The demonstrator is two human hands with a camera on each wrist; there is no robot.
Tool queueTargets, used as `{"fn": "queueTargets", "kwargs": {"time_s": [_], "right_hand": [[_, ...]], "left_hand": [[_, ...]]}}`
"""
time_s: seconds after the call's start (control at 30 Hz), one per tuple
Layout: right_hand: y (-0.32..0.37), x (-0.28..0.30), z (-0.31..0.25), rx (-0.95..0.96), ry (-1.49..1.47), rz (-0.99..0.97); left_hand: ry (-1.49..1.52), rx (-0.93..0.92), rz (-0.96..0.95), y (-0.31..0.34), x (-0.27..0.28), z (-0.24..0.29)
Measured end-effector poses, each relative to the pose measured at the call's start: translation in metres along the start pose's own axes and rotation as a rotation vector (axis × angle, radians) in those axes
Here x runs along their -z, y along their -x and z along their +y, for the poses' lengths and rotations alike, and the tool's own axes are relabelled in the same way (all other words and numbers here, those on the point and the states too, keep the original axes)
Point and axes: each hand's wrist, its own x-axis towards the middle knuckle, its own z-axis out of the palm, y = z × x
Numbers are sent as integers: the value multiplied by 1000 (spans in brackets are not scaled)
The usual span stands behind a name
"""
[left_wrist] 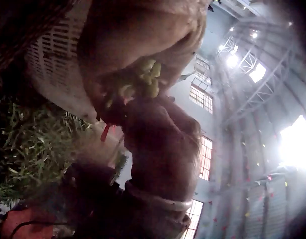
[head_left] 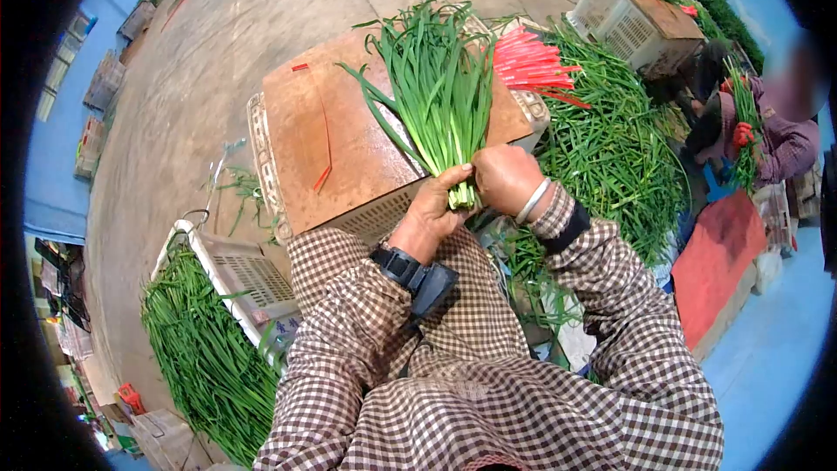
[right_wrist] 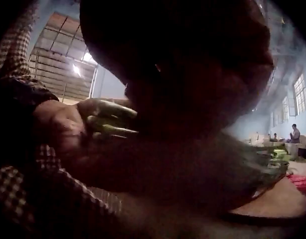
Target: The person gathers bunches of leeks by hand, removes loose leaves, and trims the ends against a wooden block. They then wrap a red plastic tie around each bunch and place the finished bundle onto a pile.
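Note:
A bunch of garlic chives (head_left: 446,96) lies across the board, leaves fanned away from me and cut stalk ends towards my lap. My left hand (head_left: 433,209) grips the stalks near their ends, thumb across them. Close against the bunch's right side, my right hand (head_left: 508,179) has its fingers curled at the stalks. A short red strip (left_wrist: 107,132) pokes out by the right fingers in the left wrist view; the rest of it is hidden. Stalk ends (left_wrist: 150,79) show between the hands there. The right wrist view is mostly dark, with pale stalks (right_wrist: 113,119) beside the left hand.
The brown board (head_left: 296,148) rests on a crate, with a loose red strip (head_left: 326,144) on it. Red strips (head_left: 527,61) lie piled at the right, beside heaped chives (head_left: 610,148). A white crate (head_left: 244,275) of chives stands at left. Another person (head_left: 776,122) sits at right.

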Motion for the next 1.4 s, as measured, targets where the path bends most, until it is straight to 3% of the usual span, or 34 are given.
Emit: {"fn": "queueTargets", "kwargs": {"time_s": [0.03,0.17,0.3,0.43,0.53,0.57,0.6,0.63,0.67,0.7,0.73,0.8,0.83,0.87,0.9,0.93,1.03,1.07,1.1,1.13,1.2,1.3,1.4], "right_hand": [[-2,10,-1,33,40,-74],[-17,9,13,181,17,-189],[-8,22,32,337,-240,31],[31,41,45,261,-422,232],[82,101,34,101,-876,78],[103,118,34,189,-1166,34],[121,117,41,479,-1493,54],[118,117,51,909,-1524,-32],[115,124,60,1102,-1595,-350],[125,109,71,1014,-1616,-261],[139,93,80,924,-1631,-177],[157,91,56,107,-1226,-37],[149,77,57,211,-943,-44],[148,69,47,144,-1006,-135],[134,69,36,421,-798,-122],[128,57,23,498,-747,-135],[104,14,-18,802,-710,-321],[98,-1,-31,877,-744,-292],[91,-11,-43,829,-727,-430],[86,-18,-52,778,-705,-566],[82,-31,-62,765,-602,-536],[82,-30,-62,753,-443,-446],[90,-32,-55,751,-347,-384]], "left_hand": [[-43,-49,172,1,-7,-2],[-83,17,193,-2,4,4],[-87,42,76,5,-7,16],[-138,72,77,14,-17,19],[-238,116,-82,39,-84,7],[-437,99,-127,51,-111,-2],[-398,126,-222,61,-129,-13],[-449,171,-141,59,-123,-32],[-500,221,-58,56,-107,-49],[-547,273,-41,48,-72,-66],[-536,392,100,56,-53,-73],[-443,616,300,78,-21,-75],[-254,709,257,92,-9,-75],[-208,794,342,103,-2,-78],[-268,782,382,111,-5,-77],[-329,782,428,120,-7,-75],[-214,825,284,140,39,-62],[-784,556,-41,155,49,-52],[-1321,226,-373,164,53,-47],[-1321,214,-366,166,44,-44],[-289,782,132,168,25,-33],[-200,755,264,195,-11,-13],[-210,688,175,212,1,-3]]}}
